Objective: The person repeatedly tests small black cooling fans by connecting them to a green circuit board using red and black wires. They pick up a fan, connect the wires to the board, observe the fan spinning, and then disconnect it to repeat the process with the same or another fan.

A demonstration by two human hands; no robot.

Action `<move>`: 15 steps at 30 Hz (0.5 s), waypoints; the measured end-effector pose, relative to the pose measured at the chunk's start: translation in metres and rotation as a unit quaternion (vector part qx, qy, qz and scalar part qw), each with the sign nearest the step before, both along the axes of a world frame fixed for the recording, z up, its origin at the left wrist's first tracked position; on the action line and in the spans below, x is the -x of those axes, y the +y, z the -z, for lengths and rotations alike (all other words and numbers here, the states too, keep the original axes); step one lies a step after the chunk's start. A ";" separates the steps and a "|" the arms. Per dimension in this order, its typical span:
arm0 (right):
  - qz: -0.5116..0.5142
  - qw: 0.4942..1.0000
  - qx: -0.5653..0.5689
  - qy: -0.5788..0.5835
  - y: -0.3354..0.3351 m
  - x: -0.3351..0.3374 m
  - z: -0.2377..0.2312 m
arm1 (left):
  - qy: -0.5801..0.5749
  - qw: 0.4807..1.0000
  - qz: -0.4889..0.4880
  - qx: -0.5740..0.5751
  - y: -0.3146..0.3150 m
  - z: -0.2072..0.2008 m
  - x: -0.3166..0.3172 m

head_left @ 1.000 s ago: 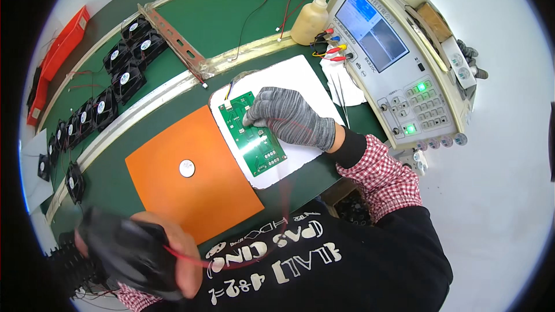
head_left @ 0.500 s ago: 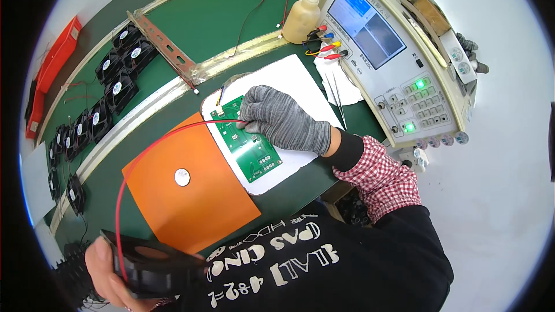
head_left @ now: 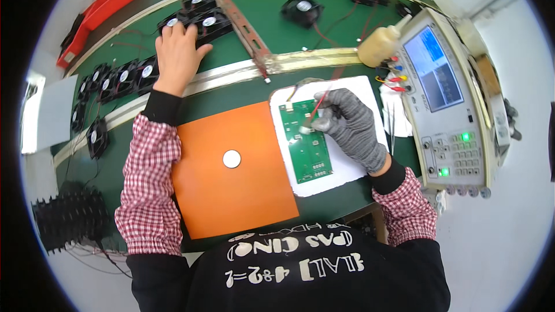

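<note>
My bare left hand (head_left: 178,55), fingers spread, reaches over the row of black cooling fans at the back left. Its fingertips are at a black fan (head_left: 172,21); whether they press on it I cannot tell. My gloved right hand (head_left: 350,124) pinches a red fan wire (head_left: 319,106), with a small white connector (head_left: 304,130) hanging below the fingers. That connector is just above the green circuit board (head_left: 304,156), which lies on a white pad (head_left: 347,176). Another black fan (head_left: 302,10) sits on the green bench behind the metal rail.
An orange mat (head_left: 231,196) with a white round disc (head_left: 232,159) lies left of the pad. At right stand a tester with a screen (head_left: 457,104), a squeeze bottle (head_left: 378,46) and tweezers (head_left: 392,121). A slotted metal bar (head_left: 240,23) crosses the back; a red bin (head_left: 110,3) is far left.
My left hand has let go of the fan it held low at left and moved up to the fan row. My right hand has lifted slightly from the board with the wire. The view has shifted.
</note>
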State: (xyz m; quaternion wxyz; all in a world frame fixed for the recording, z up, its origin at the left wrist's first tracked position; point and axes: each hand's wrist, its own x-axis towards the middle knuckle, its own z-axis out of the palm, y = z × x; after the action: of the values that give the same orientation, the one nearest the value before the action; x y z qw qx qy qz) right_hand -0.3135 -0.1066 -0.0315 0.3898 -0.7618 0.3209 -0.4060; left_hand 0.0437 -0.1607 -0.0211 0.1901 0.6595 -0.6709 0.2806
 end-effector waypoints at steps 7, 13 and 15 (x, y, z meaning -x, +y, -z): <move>0.017 0.988 0.143 0.052 0.002 0.004 -0.006 | 0.129 0.977 0.171 0.010 0.046 -0.009 0.001; -0.126 0.953 0.268 0.062 0.018 -0.025 -0.043 | 0.063 0.840 0.539 -0.019 0.165 -0.035 0.089; -0.187 0.924 0.301 0.143 0.023 -0.019 -0.044 | -0.080 0.787 0.609 0.060 0.171 -0.048 0.096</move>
State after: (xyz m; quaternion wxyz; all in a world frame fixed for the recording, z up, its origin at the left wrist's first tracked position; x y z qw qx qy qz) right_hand -0.2945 -0.0833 0.0122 0.1605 -0.9393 0.0878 -0.2902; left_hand -0.0524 0.0101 0.0271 0.3063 0.0771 -0.9280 0.1978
